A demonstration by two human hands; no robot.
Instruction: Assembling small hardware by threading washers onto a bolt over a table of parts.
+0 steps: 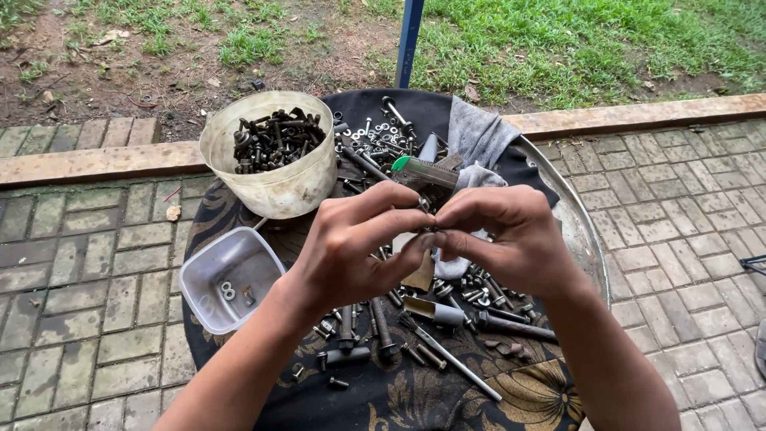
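both hands [431, 231] pinching a small fastener [427, 229]

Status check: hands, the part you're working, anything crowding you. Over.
Left hand and right hand meet fingertip to fingertip, pinching a small metal part, mostly hidden. Loose bolts below; bucket and tub off left, apart.

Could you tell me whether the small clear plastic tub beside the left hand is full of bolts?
No, the clear plastic tub holds only a few small washers, its bottom mostly bare.

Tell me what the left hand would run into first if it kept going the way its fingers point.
The left hand points right at the right hand; their fingertips already meet around a small part.
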